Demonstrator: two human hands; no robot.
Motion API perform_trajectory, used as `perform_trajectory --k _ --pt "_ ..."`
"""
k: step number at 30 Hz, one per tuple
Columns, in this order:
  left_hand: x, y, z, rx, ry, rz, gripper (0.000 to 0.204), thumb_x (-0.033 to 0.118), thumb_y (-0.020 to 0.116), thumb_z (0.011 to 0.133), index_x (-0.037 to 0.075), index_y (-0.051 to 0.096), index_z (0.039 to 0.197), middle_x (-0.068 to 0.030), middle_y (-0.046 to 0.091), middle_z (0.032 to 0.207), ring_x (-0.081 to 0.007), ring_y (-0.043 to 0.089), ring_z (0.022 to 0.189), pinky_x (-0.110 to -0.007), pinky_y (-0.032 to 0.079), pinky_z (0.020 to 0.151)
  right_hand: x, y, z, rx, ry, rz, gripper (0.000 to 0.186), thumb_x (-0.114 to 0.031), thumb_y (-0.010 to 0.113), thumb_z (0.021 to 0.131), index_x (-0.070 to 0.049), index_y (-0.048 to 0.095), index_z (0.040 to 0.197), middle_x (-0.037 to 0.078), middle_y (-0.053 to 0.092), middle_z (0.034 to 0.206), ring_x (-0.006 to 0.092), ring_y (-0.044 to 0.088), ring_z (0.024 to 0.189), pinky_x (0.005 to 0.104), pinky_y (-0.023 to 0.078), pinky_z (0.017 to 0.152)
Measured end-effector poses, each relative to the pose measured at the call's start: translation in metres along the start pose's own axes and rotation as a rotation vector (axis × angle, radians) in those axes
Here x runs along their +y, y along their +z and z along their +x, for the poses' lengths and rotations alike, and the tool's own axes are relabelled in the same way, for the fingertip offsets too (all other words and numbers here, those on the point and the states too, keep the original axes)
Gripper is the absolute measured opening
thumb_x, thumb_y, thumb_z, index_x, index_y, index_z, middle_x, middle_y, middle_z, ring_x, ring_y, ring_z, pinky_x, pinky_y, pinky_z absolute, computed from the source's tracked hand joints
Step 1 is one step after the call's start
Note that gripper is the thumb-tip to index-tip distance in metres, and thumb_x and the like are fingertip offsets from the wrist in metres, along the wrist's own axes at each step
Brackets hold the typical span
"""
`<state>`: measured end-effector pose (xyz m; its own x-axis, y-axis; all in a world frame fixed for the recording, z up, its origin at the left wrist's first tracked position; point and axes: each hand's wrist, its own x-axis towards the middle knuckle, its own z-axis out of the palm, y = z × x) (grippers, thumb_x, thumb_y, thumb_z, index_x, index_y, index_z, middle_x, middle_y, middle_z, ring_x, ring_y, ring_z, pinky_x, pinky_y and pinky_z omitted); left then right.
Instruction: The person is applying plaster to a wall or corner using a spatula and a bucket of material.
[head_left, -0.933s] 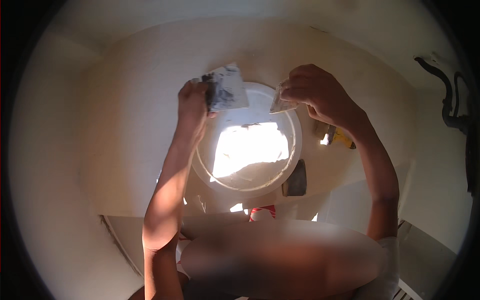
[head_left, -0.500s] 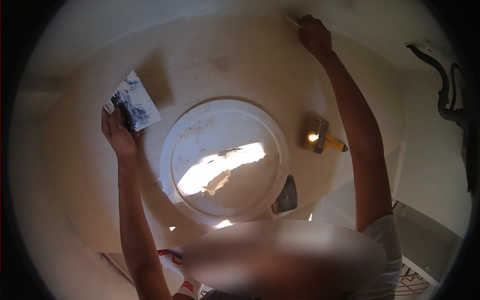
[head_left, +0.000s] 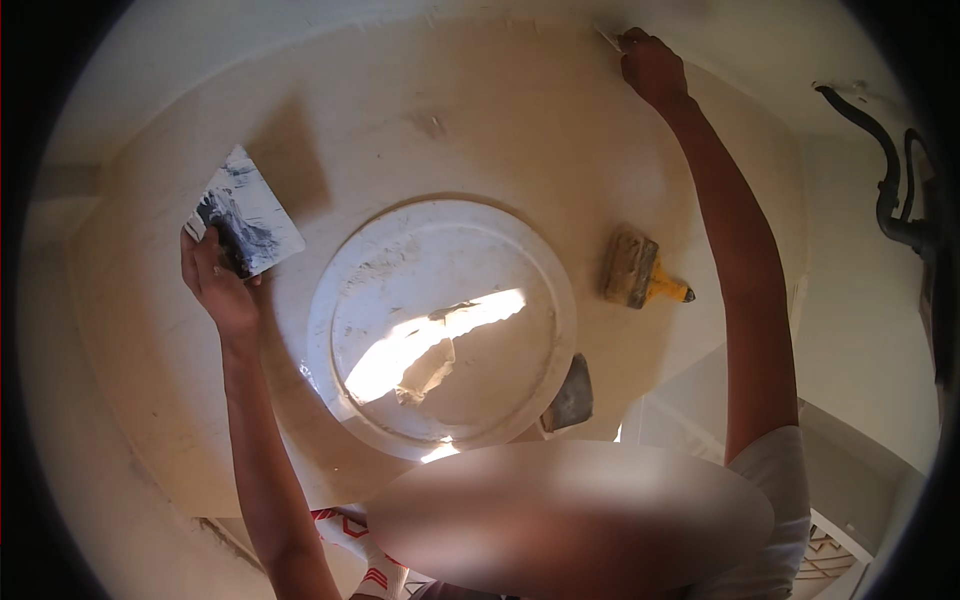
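Observation:
My left hand (head_left: 222,285) is closed on the lower edge of a flat, roughly square spreader plate (head_left: 255,215), whitish with dark smears. The plate is raised and casts a shadow on the tan surface behind it. At the top right, my right hand (head_left: 655,70) is closed round a thin, pale-bladed scraper (head_left: 608,38). The blade points up and left, near where the tan surface meets the pale wall; whether it touches is too small to tell. Most of its handle is hidden in my fingers.
Between my arms is a round white lid (head_left: 450,230) with sunlight and a torn scrap (head_left: 428,372) on it. Right of it are a yellow-handled brush (head_left: 632,268) and a dark flat blade (head_left: 570,393). Black pipes (head_left: 885,190) run along the right wall.
My right hand has moved right with the scraper along the far edge. My left hand has shifted a little left with the spreader plate. Both grips are unchanged.

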<state>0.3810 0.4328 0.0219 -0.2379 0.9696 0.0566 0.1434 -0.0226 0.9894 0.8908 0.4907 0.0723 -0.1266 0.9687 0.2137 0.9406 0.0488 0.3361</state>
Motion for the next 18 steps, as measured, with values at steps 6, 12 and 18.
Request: perform_trajectory --k 6,12,18 --pt "0.027 0.006 0.004 0.016 0.003 -0.133 0.02 0.013 0.038 0.087 0.002 0.05 0.096 -0.0056 0.048 0.089 -0.0103 0.048 0.062 -0.022 0.033 0.033 0.013 -0.007 0.022 -0.103 -0.036 -0.184 0.023 -0.003 0.049 0.075 -0.005 0.06 0.096 0.011 0.057 0.097 0.0283 0.059 0.085 0.0401 0.05 0.071" --pt "0.045 -0.004 -0.018 -0.105 -0.354 -0.437 0.014 0.014 0.037 0.087 0.01 0.049 0.093 0.0018 0.048 0.072 -0.0059 0.045 0.056 -0.024 0.031 0.041 -0.003 -0.064 -0.017 -0.414 -0.103 0.091 0.027 -0.003 0.053 0.072 -0.007 0.061 0.098 0.01 0.06 0.095 0.0311 0.06 0.08 0.0402 0.048 0.07" --pt "0.129 0.008 -0.101 -0.362 -0.685 -0.676 0.015 0.013 0.035 0.087 0.003 0.047 0.089 -0.0042 0.054 0.071 -0.0095 0.046 0.053 -0.023 0.035 0.044 -0.168 -0.22 -0.121 0.099 -0.1 1.128 0.026 0.0 0.058 0.077 0.0 0.058 0.104 0.013 0.058 0.101 0.0256 0.06 0.087 0.0316 0.052 0.073"
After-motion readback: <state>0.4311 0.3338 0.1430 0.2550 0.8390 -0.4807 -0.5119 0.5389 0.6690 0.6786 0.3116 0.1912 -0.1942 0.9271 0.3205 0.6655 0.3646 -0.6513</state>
